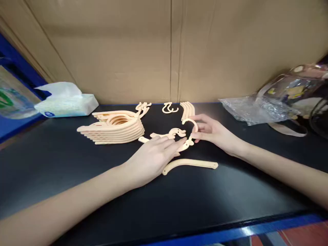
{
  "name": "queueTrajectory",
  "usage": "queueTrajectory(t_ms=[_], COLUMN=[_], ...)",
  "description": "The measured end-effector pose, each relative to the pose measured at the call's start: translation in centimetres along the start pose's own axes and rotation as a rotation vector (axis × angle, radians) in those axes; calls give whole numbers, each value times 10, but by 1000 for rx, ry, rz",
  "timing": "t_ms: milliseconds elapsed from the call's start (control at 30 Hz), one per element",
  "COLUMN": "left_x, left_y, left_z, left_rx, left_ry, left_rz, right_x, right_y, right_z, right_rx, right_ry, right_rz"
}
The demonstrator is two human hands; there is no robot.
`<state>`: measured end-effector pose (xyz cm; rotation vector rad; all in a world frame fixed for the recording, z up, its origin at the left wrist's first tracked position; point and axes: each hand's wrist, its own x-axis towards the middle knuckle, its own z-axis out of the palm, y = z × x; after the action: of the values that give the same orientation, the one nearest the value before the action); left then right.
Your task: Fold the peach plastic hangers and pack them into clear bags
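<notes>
Both of my hands met over a half-built peach plastic hanger (186, 143) on the black table (77, 164), just right of the stack of finished hangers (115, 128) that I took as my landmark. My left hand (151, 159) lay palm down with its fingers flat and together, pressing one arm piece of the hanger onto the table. My right hand (214, 133) pinched the curved hook end (192, 123) between thumb and fingertips, the other fingers loosely spread. A loose curved arm piece (189, 164) lay near the stack's right front, just below my left fingertips and apart from them. Beyond the stack's right end sat a small double hook part (169, 108) and a row of spare arm pieces (188, 109), close to the cardboard wall (169, 51). A tissue pack (67, 102) rested left of the stack at the table's back edge. Well to the right of the stack lay a crumpled clear plastic bag (256, 109).
</notes>
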<state>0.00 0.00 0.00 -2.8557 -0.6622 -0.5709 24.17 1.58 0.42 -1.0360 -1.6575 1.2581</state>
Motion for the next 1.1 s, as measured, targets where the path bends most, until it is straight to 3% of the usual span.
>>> queueTrajectory(t_ms=[133,467,733,1100], left_x=[6,3,0,1], left_y=[7,-1,-3,-4], left_z=[-3,-9,-5,0], left_rx=[31,-234,-271,-245], left_ry=[16,-7,-46,50], left_rz=[49,-202,-173,-104], right_x=[-1,1,2,2], right_y=[1,-2,-2,1], right_z=[9,3,3,4], right_rx=[-60,180,234,190], right_ry=[-150,2,-24,-52], right_rz=[-8,93,85,52])
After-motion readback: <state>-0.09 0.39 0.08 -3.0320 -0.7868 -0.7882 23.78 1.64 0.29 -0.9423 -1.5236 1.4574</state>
